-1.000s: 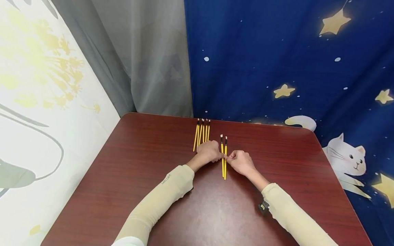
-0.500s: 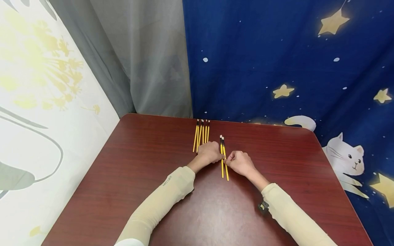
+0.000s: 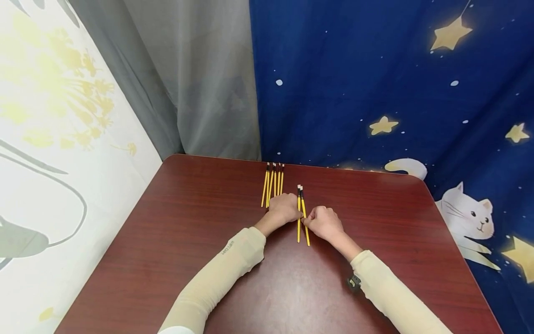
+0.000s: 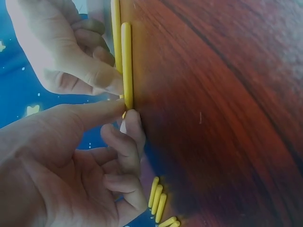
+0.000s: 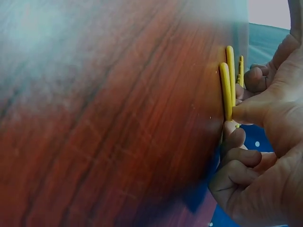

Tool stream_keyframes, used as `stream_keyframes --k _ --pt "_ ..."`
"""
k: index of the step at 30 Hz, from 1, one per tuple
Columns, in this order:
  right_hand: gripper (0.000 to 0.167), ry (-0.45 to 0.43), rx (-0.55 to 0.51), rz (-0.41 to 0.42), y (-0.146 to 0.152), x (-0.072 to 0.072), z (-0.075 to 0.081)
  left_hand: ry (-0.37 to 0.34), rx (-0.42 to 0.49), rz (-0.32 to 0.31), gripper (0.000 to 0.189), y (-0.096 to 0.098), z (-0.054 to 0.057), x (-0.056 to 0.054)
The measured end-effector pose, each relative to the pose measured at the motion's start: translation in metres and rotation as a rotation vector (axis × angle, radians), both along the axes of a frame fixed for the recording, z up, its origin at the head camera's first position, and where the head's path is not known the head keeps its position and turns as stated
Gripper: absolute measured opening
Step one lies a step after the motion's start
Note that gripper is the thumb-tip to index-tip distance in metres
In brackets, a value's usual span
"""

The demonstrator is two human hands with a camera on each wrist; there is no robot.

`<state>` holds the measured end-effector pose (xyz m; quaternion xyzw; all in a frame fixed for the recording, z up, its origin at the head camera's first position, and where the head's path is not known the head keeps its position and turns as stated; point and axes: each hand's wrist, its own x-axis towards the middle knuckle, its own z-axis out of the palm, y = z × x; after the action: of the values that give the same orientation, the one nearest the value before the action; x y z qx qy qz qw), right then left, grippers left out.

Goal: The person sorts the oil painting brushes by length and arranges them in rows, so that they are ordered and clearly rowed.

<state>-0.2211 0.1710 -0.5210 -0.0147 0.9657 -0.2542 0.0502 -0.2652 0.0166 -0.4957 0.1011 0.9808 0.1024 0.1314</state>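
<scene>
My left hand (image 3: 283,208) pinches a yellow-handled paintbrush (image 3: 298,232) between thumb and finger. Just to its right, my right hand (image 3: 324,221) pinches a second paintbrush (image 3: 307,235) the same way. The two black-collared, pale-bristled ends meet or nearly meet at the top, while the handles spread apart below in a narrow V. Thumb and fingertip hold the near handle (image 4: 127,61) in the left wrist view. From the right wrist, the right hand's handle (image 5: 226,87) shows close to the tabletop. The fingertips of both hands are very near each other.
Several more yellow paintbrushes (image 3: 264,188) lie side by side near the table's back edge, partly hidden by the left hand. The reddish-brown table (image 3: 187,199) has rounded corners. Behind it hang a grey curtain (image 3: 217,93) and a blue star-patterned curtain (image 3: 354,69).
The right brush has tilted: its bristle end has swung left against the other brush, and its handle end slightly right. Both hands have shifted a little left and nearer.
</scene>
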Motion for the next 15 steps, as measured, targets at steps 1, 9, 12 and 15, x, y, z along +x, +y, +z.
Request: stream_keyframes --k 1,9,12,15 --pt "0.026 -0.001 0.004 0.001 -0.0007 0.0003 0.0006 0.004 -0.004 -0.001 0.045 0.0003 0.0001 0.0005" --pt "0.032 0.002 0.029 -0.001 -0.0028 -0.0003 -0.0015 -0.014 0.005 -0.007 0.041 0.0021 -0.0004 0.0015" --pt "0.032 -0.002 0.018 -0.006 -0.0038 0.0001 -0.0026 -0.036 0.014 -0.004 0.041 0.0024 -0.0016 0.0003" --pt "0.032 0.003 0.009 -0.011 -0.0048 0.0005 -0.0028 -0.047 0.019 0.002 0.042 0.0023 -0.0019 -0.0006"
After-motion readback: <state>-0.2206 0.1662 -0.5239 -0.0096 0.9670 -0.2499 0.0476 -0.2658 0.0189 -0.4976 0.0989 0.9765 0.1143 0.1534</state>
